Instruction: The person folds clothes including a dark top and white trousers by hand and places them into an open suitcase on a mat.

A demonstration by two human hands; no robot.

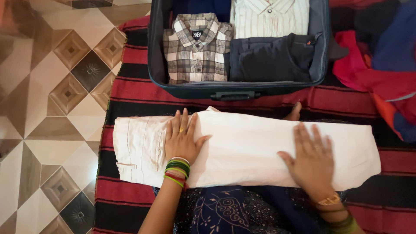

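On the striped rug [130,93] — 2 flat, open hands, left hand [182,141], right hand [311,159], press 1 folded white garment [247,147].

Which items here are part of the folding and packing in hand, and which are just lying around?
In hand:
- white trousers, folded lengthwise, under left hand and right hand
- open suitcase holding checked shirt, striped shirt, dark folded garment

Lying about:
- red and blue clothes pile
- striped red-and-black mat
- patterned tile floor
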